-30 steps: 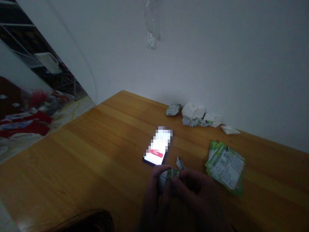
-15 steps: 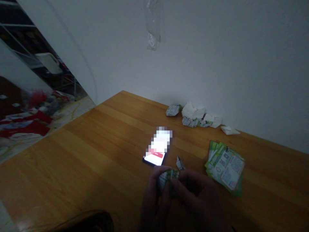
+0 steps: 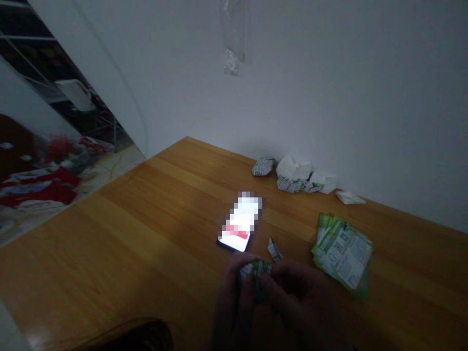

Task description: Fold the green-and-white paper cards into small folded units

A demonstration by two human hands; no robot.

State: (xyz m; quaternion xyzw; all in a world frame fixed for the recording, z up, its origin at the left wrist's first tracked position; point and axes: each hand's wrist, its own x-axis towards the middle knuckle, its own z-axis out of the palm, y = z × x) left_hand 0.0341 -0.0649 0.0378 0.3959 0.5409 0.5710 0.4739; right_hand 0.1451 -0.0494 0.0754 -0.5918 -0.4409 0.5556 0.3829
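Looking down across a wooden table (image 3: 109, 253) set against a white wall (image 3: 329, 87), the view takes in a clear plastic bag (image 3: 232, 36) hanging on the wall at top centre. At the upper left, an opening or a mirror (image 3: 36, 190), it is hard to tell which, shows a cluttered floor with red things on it.

Toward the upper right, along the table's far edge, lie a pile of white paper (image 3: 294, 168), some crumpled green scraps (image 3: 294, 185), a folded green packet (image 3: 263, 166) and a small white square (image 3: 350, 197). A loose stack of green printed sheets (image 3: 343, 256) sits at the right, probably kept apart as a supply within reach. At the centre, a phone (image 3: 239, 224) lies face up with its screen lit, likely placed there to be read during the handwork. A small folded paper piece (image 3: 274, 249) lies just to its right.

At bottom centre, the left hand (image 3: 234, 302) and right hand (image 3: 296, 304) are curled close together, pinching a folded green-and-white paper (image 3: 256, 270) between them, just below the phone. Their closeness suggests that both are needed to hold the folds. The shadow hides exactly where the fingers sit.
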